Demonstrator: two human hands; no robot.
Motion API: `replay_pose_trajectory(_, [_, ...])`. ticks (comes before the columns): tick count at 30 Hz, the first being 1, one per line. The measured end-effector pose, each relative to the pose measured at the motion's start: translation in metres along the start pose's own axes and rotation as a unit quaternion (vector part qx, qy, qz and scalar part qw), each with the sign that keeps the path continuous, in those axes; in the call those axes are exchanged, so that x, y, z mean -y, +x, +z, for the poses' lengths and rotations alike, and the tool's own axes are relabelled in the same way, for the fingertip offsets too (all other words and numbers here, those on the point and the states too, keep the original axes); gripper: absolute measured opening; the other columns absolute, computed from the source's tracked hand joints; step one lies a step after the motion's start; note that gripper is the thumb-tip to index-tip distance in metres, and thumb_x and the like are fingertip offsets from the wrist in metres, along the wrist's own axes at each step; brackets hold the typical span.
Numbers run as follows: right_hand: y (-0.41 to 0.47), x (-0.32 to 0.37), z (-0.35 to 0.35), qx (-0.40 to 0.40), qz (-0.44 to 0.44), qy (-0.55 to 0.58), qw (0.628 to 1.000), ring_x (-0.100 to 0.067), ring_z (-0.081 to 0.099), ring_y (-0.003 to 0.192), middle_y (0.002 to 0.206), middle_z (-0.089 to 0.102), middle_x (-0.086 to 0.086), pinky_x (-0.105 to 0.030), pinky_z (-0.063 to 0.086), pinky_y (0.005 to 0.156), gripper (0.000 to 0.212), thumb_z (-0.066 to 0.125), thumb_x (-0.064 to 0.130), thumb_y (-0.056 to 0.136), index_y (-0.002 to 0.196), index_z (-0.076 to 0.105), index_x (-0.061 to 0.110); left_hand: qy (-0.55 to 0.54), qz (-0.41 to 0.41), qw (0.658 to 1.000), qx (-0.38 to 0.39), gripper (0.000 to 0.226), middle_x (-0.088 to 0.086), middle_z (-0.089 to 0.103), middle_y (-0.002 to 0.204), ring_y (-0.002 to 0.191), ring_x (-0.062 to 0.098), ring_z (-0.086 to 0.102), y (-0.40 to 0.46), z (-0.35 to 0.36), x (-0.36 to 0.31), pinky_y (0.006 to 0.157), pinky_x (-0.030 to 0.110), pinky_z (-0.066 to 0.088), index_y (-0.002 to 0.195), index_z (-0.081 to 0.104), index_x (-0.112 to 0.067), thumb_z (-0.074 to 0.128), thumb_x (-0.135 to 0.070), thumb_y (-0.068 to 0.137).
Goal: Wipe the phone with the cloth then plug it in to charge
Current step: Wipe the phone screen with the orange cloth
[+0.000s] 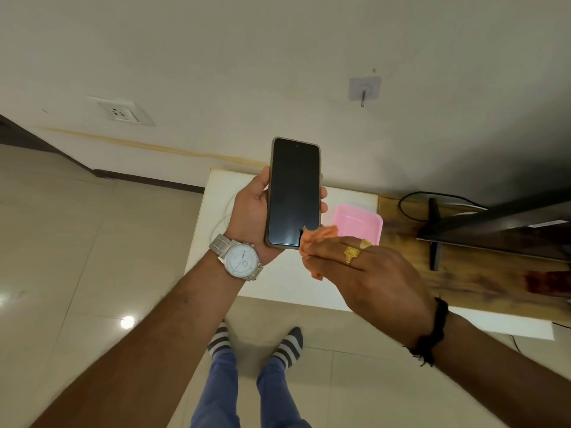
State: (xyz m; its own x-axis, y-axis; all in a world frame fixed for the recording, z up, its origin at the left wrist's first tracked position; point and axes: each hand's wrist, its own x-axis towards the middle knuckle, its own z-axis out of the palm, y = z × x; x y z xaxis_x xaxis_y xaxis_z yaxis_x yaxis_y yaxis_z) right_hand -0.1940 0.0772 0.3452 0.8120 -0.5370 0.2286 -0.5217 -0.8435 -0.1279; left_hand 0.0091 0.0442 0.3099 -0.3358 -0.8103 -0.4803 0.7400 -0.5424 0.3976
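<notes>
The left hand (251,213) held the phone (293,193) upright above the white table (278,279), screen dark and facing the camera. Its thumb lay along the phone's left edge and two fingertips (323,193) curled round the right edge, so the fingers were clamped on the case; the rest of those fingers were hidden behind the phone. A silver wristwatch (241,259) sat on that wrist.

The right hand (367,273) was closed around a bunched orange cloth (315,242), pressing it against the phone's lower right corner, just below the left fingertips. Most of the cloth was hidden inside the grip; only crumpled folds showed past the knuckles. A gold ring (352,253) was on one finger, and a black thread band (434,332) circled the wrist.

Beyond the right fingers, a pink tray (360,220) rested on the table, partly covered by the hand and cloth. A faint white cable (221,222) curved on the table behind the left wrist, hard to trace. A wall socket (122,112) sat well to the left of the phone. At the right edge, a dark monitor stand (434,236) and its black wire (408,205) were cut off.
</notes>
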Motion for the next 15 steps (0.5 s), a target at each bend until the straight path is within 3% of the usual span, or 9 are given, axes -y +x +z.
replay_pose_trajectory(4, [0.018,0.021,0.006,0.020,-0.012,0.071,0.997,-0.027,0.072,0.109,0.121,0.074,-0.011,-0.033,0.041,0.102,0.038,0.082,0.012,0.079,0.117,0.075,0.006,0.017,-0.024,1.000,0.006,0.074,0.023,0.068,0.119,0.096,0.036,0.069,0.003,0.008,0.010,0.086,0.048,0.058,0.143,0.055,-0.003,0.023,-0.058,0.106])
replay_pose_trajectory(8, [0.008,0.005,-0.005,0.032,-0.013,0.042,0.999,-0.026,0.071,0.112,0.124,0.073,-0.008,-0.036,0.036,0.103,0.031,0.064,0.015,0.091,0.120,0.074,0.009,-0.006,-0.006,1.000,0.019,0.073,0.022,0.065,0.123,0.102,0.036,0.065,0.003,-0.001,0.003,0.090,0.049,0.056,0.147,0.051,-0.005,0.024,-0.058,0.105])
replay_pose_trajectory(10, [-0.002,-0.004,-0.008,0.046,0.010,0.032,0.998,-0.031,0.073,0.108,0.122,0.073,-0.011,-0.045,0.041,0.098,0.043,0.082,0.006,0.076,0.119,0.074,0.006,-0.006,0.004,1.000,0.017,0.071,0.023,0.066,0.124,0.102,0.037,0.065,0.003,-0.006,-0.001,0.093,0.048,0.054,0.141,0.058,-0.008,0.024,-0.058,0.105])
replay_pose_trajectory(12, [0.002,-0.009,-0.009,0.065,0.036,0.039,0.996,-0.034,0.075,0.100,0.117,0.075,-0.013,-0.051,0.056,0.089,0.054,0.090,-0.003,0.065,0.116,0.075,0.005,0.011,0.002,1.000,0.007,0.070,0.022,0.069,0.120,0.100,0.036,0.068,0.004,-0.005,0.000,0.089,0.048,0.056,0.132,0.068,-0.010,0.024,-0.058,0.105])
replay_pose_trajectory(15, [0.028,-0.030,-0.010,0.045,0.103,0.060,0.992,-0.035,0.075,0.095,0.112,0.076,-0.012,-0.049,0.063,0.080,0.045,0.075,-0.015,0.076,0.115,0.075,0.008,0.005,-0.019,1.000,0.017,0.060,0.016,0.071,0.115,0.096,0.036,0.068,0.006,0.003,0.004,0.084,0.052,0.056,0.121,0.072,-0.014,0.032,-0.055,0.104])
